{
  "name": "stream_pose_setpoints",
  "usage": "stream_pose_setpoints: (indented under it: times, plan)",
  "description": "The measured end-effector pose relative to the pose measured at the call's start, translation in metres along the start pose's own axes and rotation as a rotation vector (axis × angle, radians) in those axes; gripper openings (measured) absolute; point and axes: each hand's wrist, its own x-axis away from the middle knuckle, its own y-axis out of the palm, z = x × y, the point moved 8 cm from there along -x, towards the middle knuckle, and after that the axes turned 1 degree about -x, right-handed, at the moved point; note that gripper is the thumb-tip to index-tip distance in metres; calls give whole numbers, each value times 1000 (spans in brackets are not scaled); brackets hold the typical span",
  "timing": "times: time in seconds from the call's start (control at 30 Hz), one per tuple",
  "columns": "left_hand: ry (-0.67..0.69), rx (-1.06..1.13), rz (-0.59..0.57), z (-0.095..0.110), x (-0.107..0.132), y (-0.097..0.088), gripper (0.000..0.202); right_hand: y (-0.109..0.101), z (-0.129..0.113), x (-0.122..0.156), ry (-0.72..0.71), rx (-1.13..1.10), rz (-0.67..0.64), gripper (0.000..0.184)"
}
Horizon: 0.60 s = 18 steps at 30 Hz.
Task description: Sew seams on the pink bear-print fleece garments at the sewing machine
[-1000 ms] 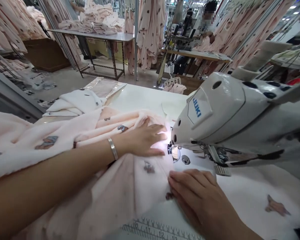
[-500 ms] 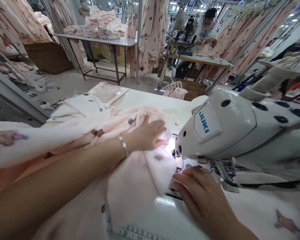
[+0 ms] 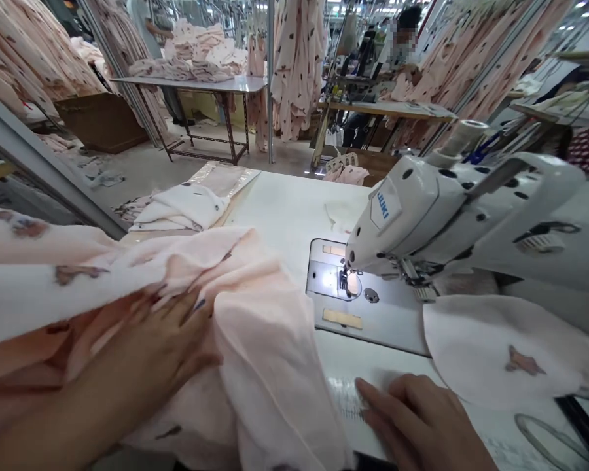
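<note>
Fleecy pink cloth (image 3: 269,353) (softly rumpled) — left hand (image 3: 164,343) against its folds

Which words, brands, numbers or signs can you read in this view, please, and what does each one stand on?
"JUKI": blue letters on the angular white badge of the white, glossy sewing machine.
Not readable: the fine dark ruler markings on the flat white tabletop, too blurred to give any number.
I can make out no other text.

Fabric (image 3: 269,353) lies left of the sewing machine (image 3: 422,206).
</note>
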Motion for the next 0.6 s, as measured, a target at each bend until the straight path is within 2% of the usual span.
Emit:
stream_pose_setpoints:
  times: [0.07, 0.13, 0.17, 0.23, 0.3, 0.37, 0.43, 0.5, 0.6]
  plan:
    - [18, 56, 2, 12, -16, -18, 41, -4, -1, 1, 59, -20, -18, 22]
    - [84, 131, -9, 40, -45, -26, 36, -11, -5, 1, 100, -53, 12, 22]
    - [152, 166, -35, 57, -62, -22, 38, -14, -9, 2, 106, -70, 31, 22]
    - [307, 179, -94, 88, -93, -1, 51, -17, -15, 5, 115, -88, 57, 23]
    - [398, 174, -110, 104, -118, 26, 53, -15, -18, 8, 141, -78, 56, 27]
    - [402, 203, -75, 105, -137, 45, 49, -10, -16, 11, 189, -52, 44, 34]
    - [353, 297, -42, 99, -148, 51, 46, -5, -14, 11, 232, -25, 46, 41]
    - [311, 402, -48, 92, -151, 47, 37, -1, -10, 9, 263, -13, 56, 45]
    - [298, 510, -86, 88, -146, 24, 19, 3, -2, 6, 271, -51, 52, 41]
